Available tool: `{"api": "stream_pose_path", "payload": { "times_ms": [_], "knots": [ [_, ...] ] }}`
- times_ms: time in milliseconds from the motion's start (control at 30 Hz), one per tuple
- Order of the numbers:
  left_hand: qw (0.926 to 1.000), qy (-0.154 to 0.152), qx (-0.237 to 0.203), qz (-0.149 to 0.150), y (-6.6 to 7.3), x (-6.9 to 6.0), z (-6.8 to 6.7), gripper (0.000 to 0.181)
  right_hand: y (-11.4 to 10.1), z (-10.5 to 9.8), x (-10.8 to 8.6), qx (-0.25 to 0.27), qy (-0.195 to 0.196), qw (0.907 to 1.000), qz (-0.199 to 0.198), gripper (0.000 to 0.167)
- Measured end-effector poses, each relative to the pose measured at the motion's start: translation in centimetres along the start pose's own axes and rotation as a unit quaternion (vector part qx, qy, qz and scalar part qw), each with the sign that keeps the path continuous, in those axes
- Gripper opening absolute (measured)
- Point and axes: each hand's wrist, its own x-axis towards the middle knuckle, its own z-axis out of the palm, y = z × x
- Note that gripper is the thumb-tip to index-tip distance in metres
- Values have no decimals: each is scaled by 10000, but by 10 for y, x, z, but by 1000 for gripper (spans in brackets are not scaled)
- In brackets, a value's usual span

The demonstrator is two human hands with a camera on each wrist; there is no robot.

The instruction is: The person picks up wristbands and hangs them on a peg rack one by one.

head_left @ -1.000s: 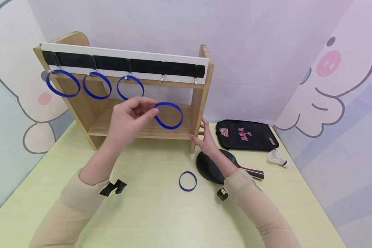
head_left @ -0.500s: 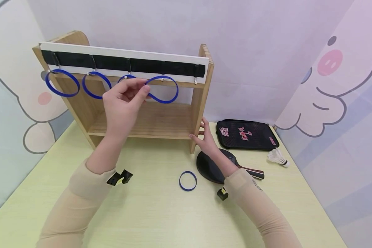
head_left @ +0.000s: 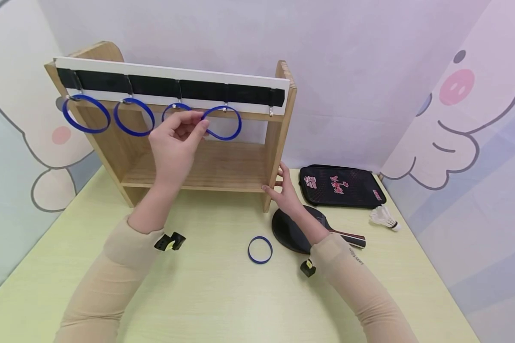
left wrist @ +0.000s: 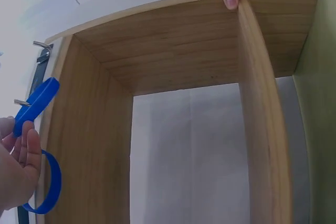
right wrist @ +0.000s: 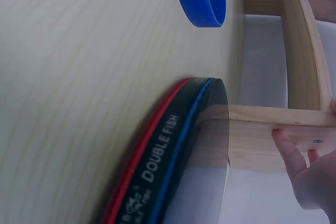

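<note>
My left hand (head_left: 174, 143) pinches the left side of a blue silicone wristband (head_left: 239, 127) between thumb and fingers. The band's upper edge is at the fourth hook (head_left: 225, 109) of the rack; in the left wrist view the hook tip (left wrist: 21, 102) shows within the loop. Two more blue bands (head_left: 87, 130) hang from hooks to the left, and a third is partly hidden behind my left hand. My right hand (head_left: 286, 196) grips the right side panel of the wooden shelf (head_left: 276, 143), thumb at its front edge and fingers on the outer face.
Another blue band (head_left: 260, 261) lies on the table (head_left: 206, 295). A black table tennis paddle (head_left: 289, 233) lies under my right forearm. Behind it are a black zip case (head_left: 342, 186) and a shuttlecock (head_left: 384, 218). A fifth hook (head_left: 271, 111) at the right carries no band.
My left hand has raised the band from in front of the shelf opening to the fourth hook, then shifted slightly. The right hand has kept its place on the shelf side.
</note>
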Motion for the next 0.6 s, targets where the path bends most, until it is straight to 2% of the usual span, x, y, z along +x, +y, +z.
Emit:
{"api": "stream_pose_path", "payload": {
  "times_ms": [100, 233, 467, 600],
  "knots": [
    [9999, -19, 96, 78, -7, -1, 0, 21, -10, 0, -4, -77, -13, 10000, 1, 80],
    [9997, -88, 140, 195, -11, -2, 0, 22, -9, 0, -4, -97, 3, 9999, -46, 79],
    [9993, -130, 349, 100, -10, -3, -5, 25, 23, 1, 9, -72, 77, 9999, -59, 83],
    [9987, -221, 432, 175, -8, -8, -8, 25, 27, 1, 10, -50, 108, 9999, -75, 83]
  ]
}}
